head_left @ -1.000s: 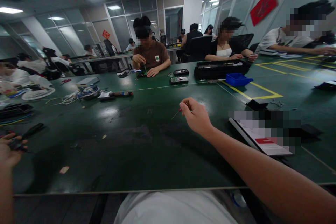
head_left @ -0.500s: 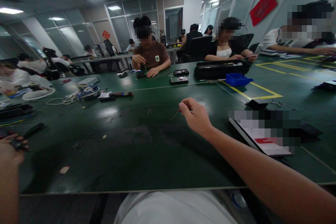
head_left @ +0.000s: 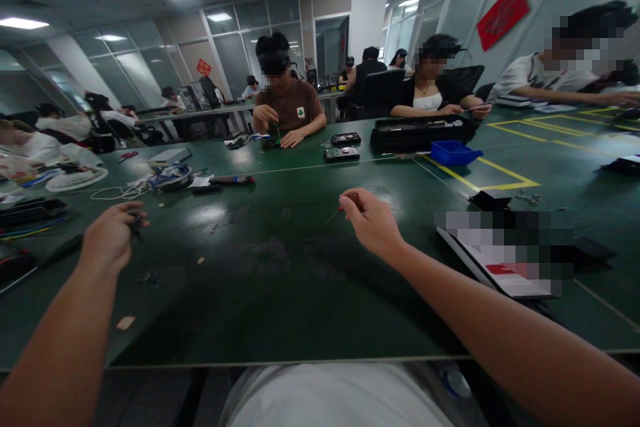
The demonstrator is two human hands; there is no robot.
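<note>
My right hand (head_left: 373, 220) is closed around a small screwdriver (head_left: 333, 215) with a red collar; its thin shaft points down to the left above the green table (head_left: 280, 313). Most of its handle is hidden in my fingers. At the left, my left hand (head_left: 110, 237) is raised over the table, its fingers closed on a small dark object (head_left: 137, 223). Its exact kind is blurred and partly covered by the fingers. Beside that hand lies a tool with a black handle and a metal shaft (head_left: 57, 252).
A white-and-red box (head_left: 493, 260) lies to the right, partly blurred out. Farther off are a blue bin (head_left: 454, 153), hard drives (head_left: 343, 153), a pen-like tool (head_left: 233, 179) and tangled cables (head_left: 167, 177). Co-workers (head_left: 290, 103) sit across the table.
My left hand has moved right and inward from the left edge, carrying the small dark object. My right hand and the screwdriver have barely moved.
</note>
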